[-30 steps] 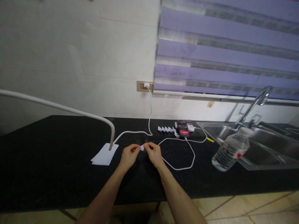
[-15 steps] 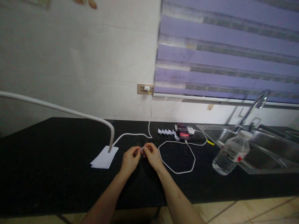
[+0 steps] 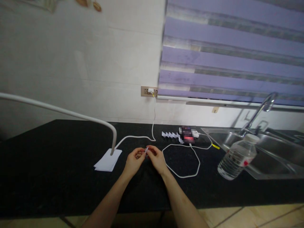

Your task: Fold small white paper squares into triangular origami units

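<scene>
Between the fingertips of my two hands is a small folded piece of white paper (image 3: 146, 149), pinched above the dark counter. My left hand (image 3: 135, 161) grips it from the left, thumb and forefinger together and the other fingers curled. From the other side my right hand (image 3: 156, 159) closes on it too. A small stack of white paper sheets (image 3: 107, 161) lies to the left of my hands, with the end of a white cable against it. Several small folded paper pieces (image 3: 170, 135) stand in a row beyond my right hand.
A white cable (image 3: 199, 163) loops right of my hands, joined to a blurred-out device (image 3: 188, 136). Further right stand a water bottle (image 3: 237, 158) and a steel sink (image 3: 251, 175) with a faucet (image 3: 258, 110). A thick white cable (image 3: 71, 111) arches over the left side; a wall outlet (image 3: 145, 91) holds a plug.
The folded paper has turned from lying nearly flat to pointing more upright between my fingertips. My hands stay in about the same place; the view has shifted slightly.
</scene>
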Motion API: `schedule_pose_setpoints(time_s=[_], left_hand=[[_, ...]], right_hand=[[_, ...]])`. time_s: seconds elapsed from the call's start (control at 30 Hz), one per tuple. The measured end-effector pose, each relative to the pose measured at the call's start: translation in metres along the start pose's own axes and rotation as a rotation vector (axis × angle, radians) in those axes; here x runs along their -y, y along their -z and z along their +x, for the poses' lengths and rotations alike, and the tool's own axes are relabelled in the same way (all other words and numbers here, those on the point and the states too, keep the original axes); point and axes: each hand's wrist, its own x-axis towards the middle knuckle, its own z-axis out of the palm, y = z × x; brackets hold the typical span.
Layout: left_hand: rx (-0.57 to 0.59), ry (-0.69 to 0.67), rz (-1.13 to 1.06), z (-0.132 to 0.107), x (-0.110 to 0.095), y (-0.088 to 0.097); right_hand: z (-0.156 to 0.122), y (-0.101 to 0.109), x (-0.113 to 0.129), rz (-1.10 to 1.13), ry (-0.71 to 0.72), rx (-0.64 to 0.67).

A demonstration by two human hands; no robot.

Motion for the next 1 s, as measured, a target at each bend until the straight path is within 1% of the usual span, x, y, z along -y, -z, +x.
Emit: schedule_pose_setpoints(time_s=[0.17,0.37,0.47,0.57,0.67,0.77,0.87,0.93,1.0], left_hand=[[0.019,0.078,-0.032,-0.001,0.000,0.003],[0.030,0.111,-0.053,-0.002,0.005,0.007],[0.013,0.108,-0.056,-0.001,0.007,0.008],[-0.001,0.112,-0.041,-0.001,0.005,0.009],[0.005,0.121,-0.005,-0.001,0.000,0.012],[0.016,0.126,0.004,-0.002,-0.004,0.014],[0.033,0.147,-0.035,-0.001,-0.005,0.016],[0.073,0.172,-0.085,0.000,-0.002,0.016],[0.129,0.196,-0.149,0.000,0.001,0.017]], right_hand=[[-0.001,-0.001,-0.003,0.002,0.019,0.034],[-0.001,-0.001,-0.008,-0.032,0.023,0.066],[-0.001,0.000,-0.011,-0.083,0.095,0.100],[-0.001,0.001,-0.010,-0.140,0.187,0.110],[-0.003,0.001,-0.006,-0.164,0.212,0.123],[-0.004,-0.001,-0.002,-0.131,0.161,0.143],[-0.004,-0.002,-0.001,-0.050,0.055,0.161],[-0.004,-0.003,0.000,-0.004,-0.004,0.171],[-0.005,-0.004,0.001,0.018,-0.033,0.178]])
